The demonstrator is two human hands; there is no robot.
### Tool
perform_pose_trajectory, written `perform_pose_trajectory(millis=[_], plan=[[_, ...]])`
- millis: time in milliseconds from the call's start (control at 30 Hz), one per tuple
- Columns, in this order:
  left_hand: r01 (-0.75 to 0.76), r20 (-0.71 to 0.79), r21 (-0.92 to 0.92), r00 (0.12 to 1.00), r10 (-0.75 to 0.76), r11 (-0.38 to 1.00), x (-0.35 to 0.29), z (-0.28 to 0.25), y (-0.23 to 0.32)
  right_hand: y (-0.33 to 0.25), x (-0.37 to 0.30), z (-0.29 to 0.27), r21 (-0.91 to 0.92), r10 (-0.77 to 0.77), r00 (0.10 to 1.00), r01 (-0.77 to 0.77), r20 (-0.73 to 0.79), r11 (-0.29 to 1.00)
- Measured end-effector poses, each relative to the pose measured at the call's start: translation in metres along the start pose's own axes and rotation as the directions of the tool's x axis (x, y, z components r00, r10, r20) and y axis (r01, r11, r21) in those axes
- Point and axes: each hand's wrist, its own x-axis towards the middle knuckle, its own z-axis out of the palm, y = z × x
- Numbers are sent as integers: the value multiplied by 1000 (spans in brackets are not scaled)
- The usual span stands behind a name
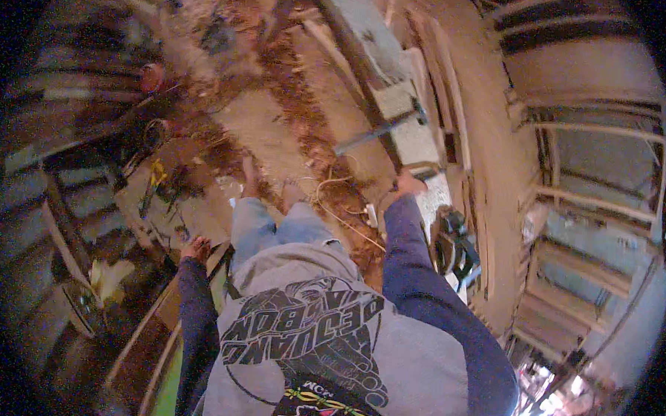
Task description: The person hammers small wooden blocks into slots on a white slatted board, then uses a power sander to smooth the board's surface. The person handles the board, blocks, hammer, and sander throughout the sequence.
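Note:
My right hand [408,184] is at a pale timber beam [414,144] on the right, with its fingers curled beside a small dark piece on the beam. What they hold, if anything, is too blurred to make out. Just ahead of it, a carpenter's square [378,137] lies across the beam, its long blade reaching left past the edge. A dark power tool [454,243] stands on the beam nearer to me. Low at my left side hangs my left hand [196,247], its fingers loosely apart and nothing visible in them.
Brown shavings [314,133] cover the ground around my bare feet. A pale cord [354,227] runs across them towards the beam. Long boards [446,79] lie along the beam's right. To the left are a yellow-handled tool [157,174] and a red round object [152,77].

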Motion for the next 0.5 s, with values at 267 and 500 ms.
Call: perform_pose_trajectory(millis=[267, 500], plan=[[204, 121, -914, 962, -245, 351, -63, 116, 52, -80, 20, 26, 674, -154, 700, -566, 697, 475], [163, 148, -630, 985, -89, 759, -75, 110, 97, -173, -82, -28, 630, -378, 583, -318, 719, 709]])
